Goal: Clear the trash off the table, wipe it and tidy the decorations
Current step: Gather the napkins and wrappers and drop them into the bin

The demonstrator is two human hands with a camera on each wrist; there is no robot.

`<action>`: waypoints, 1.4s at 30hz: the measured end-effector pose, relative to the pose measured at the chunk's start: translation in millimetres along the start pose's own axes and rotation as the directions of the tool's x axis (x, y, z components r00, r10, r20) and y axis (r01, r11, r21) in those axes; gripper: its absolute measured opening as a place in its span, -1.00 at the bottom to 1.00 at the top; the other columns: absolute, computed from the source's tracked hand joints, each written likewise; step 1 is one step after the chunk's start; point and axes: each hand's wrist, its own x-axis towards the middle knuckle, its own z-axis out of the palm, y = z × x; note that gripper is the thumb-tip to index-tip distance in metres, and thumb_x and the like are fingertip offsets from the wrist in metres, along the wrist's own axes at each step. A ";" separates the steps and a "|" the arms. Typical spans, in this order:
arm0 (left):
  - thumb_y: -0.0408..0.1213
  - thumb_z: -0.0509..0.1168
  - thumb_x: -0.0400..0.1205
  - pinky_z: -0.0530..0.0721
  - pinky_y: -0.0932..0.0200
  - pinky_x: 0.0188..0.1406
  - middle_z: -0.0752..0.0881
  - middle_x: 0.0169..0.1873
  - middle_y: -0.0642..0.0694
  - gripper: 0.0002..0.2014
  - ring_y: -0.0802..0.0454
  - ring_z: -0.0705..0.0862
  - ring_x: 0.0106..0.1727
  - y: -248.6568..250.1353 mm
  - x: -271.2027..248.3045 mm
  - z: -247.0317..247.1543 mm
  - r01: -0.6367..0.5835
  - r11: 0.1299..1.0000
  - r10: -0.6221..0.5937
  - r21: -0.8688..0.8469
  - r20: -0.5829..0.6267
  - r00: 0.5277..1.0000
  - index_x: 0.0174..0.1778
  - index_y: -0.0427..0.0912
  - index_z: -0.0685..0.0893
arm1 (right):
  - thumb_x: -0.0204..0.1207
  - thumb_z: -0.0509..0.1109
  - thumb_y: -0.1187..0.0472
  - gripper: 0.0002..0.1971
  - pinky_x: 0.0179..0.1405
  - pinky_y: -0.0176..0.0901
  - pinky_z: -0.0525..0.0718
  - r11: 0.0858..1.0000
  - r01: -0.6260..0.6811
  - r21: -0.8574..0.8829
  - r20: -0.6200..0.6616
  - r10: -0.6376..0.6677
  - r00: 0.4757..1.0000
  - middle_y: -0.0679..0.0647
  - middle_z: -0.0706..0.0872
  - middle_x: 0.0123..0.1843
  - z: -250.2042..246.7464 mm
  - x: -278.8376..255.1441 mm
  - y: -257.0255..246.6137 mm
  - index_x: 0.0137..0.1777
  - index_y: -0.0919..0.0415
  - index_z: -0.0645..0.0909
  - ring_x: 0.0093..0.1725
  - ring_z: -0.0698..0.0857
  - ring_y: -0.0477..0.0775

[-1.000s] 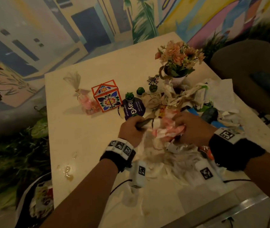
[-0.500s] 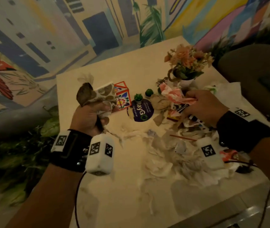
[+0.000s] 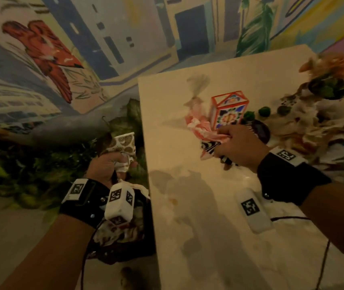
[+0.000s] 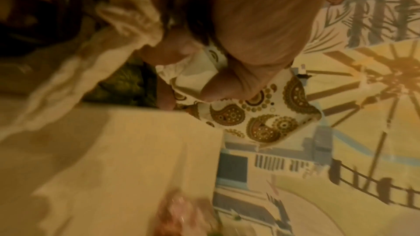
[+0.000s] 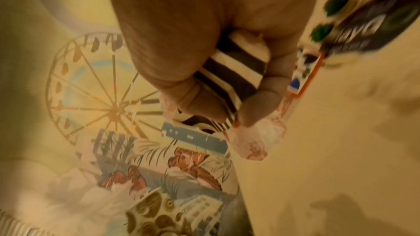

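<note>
My left hand grips a crumpled paisley paper cup and some white tissue, held off the table's left edge above a dark trash bag. In the left wrist view, fingers curl round the paisley cup. My right hand grips a wad of pink wrapper and black-and-white striped paper over the cream table. The right wrist view shows fingers closed on the striped paper. Just behind that hand stands a red-framed floral box.
A heap of crumpled paper trash covers the table's right side. Small green plants, a purple disc and a flower pot stand behind it. Leafy plants fill the floor at left. Wet smears mark the near tabletop.
My left hand carried the paisley cup off the table's left edge and down over the trash bag. My right hand moved left across the table with the pink and striped wad.
</note>
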 end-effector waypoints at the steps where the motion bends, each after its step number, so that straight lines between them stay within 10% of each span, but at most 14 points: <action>1: -0.53 0.06 0.63 0.33 0.42 -0.75 0.52 -0.30 -0.24 -0.81 -0.02 0.47 -0.34 -7.0 9.9 -22.8 0.008 1.000 -0.008 0.000 -0.002 1.000 -0.26 -0.31 0.51 | 0.33 0.49 0.41 -0.58 -0.51 -0.06 0.75 1.000 0.012 -0.009 0.038 -0.011 0.999 0.17 0.69 -0.16 25.8 1.4 -7.9 0.20 0.21 0.55 -0.43 0.69 0.07; 6: -0.53 0.19 0.56 0.45 0.22 -0.64 0.58 -0.14 -0.20 -0.84 -0.13 0.55 -0.34 -46.1 56.4 -127.3 0.179 0.979 -0.166 0.095 -0.134 0.977 -0.28 -0.28 0.62 | 0.37 0.42 0.44 -0.80 -0.55 -0.12 0.67 0.999 -0.023 -0.035 0.153 0.029 0.988 0.14 0.64 -0.38 156.5 5.9 -48.1 -0.33 0.16 0.52 -0.51 0.68 0.12; 11: -0.50 0.25 0.55 0.49 -0.02 -0.37 0.62 -0.06 -0.25 -0.84 -0.29 0.59 -0.12 -70.7 94.1 -192.6 0.297 0.939 -0.264 0.173 -0.192 0.945 0.04 -0.31 0.58 | 0.42 0.44 0.36 -0.79 -0.65 -0.31 0.54 0.990 -0.141 -0.019 0.240 0.141 0.961 0.00 0.57 -0.27 268.6 18.2 -53.2 -0.24 0.09 0.47 -0.48 0.67 -0.01; 14: -0.50 0.28 0.56 0.60 -0.14 -0.16 0.62 0.02 -0.31 -0.93 -0.36 0.63 -0.03 -84.3 110.6 -210.6 0.353 0.909 -0.316 0.221 -0.188 0.930 -0.06 -0.37 0.60 | 0.37 0.47 0.30 -0.79 -0.38 0.01 0.77 0.965 -0.261 -0.004 0.249 0.254 0.935 0.13 0.70 -0.10 319.9 29.8 -32.9 0.00 0.21 0.59 -0.28 0.77 0.11; 17: -0.49 0.38 0.49 0.70 -0.20 0.11 0.68 0.14 -0.37 -0.60 -0.38 0.66 0.23 -113.7 134.0 -222.6 0.333 0.893 -0.296 0.302 -0.162 0.941 0.26 -0.39 0.60 | 0.29 0.49 0.31 -0.66 -0.24 0.10 0.79 0.906 -0.419 0.058 0.223 0.398 0.890 0.20 0.75 -0.06 362.0 42.2 -6.8 0.09 0.22 0.63 -0.24 0.77 0.20; 23: -0.25 0.28 0.64 0.62 -0.02 0.07 0.59 0.33 -0.28 -0.48 -0.23 0.65 -0.07 -186.3 173.6 -229.8 0.324 0.885 -0.256 0.335 -0.231 0.939 0.55 -0.08 0.38 | 0.38 0.32 0.23 -0.80 -0.06 0.07 0.73 0.830 -0.557 0.035 0.201 0.540 0.817 0.17 0.70 -0.01 423.6 81.7 69.9 -0.01 -0.01 0.54 -0.03 0.74 0.32; 27: -0.19 0.20 0.67 0.57 -0.14 0.20 0.35 0.51 -0.29 -0.45 -0.38 0.49 0.36 -237.6 207.9 -234.3 0.386 0.764 -0.268 0.517 -0.291 0.918 0.60 -0.04 0.24 | 0.57 0.23 0.12 -0.64 -0.02 -0.12 0.53 0.806 -0.552 -0.215 0.167 0.587 0.792 0.28 0.62 0.32 459.6 113.3 121.7 0.31 0.24 0.52 0.23 0.64 0.32; 37: -0.10 0.28 0.58 0.24 -0.29 0.51 -0.02 0.61 -0.31 -0.23 -0.38 0.10 0.60 -308.7 241.0 -233.2 0.423 0.481 -0.317 0.768 -0.298 0.900 0.63 -0.04 0.00 | 0.53 0.24 -0.17 -0.26 0.52 0.19 0.38 0.755 -0.361 -0.547 0.294 0.577 0.762 0.17 0.27 0.64 523.8 180.7 199.9 0.65 0.07 0.12 0.53 0.38 0.31; 42: -0.20 0.24 0.58 0.25 -0.19 0.50 0.06 0.56 -0.29 -0.29 -0.34 0.10 0.58 -318.3 252.8 -225.7 0.303 0.358 -0.317 0.883 -0.191 0.929 0.59 -0.14 0.03 | 0.63 0.23 0.13 -0.40 0.47 0.15 0.45 0.722 -0.238 -0.650 0.352 0.563 0.748 0.22 0.36 0.57 534.5 197.7 216.0 0.64 0.11 0.13 0.47 0.45 0.30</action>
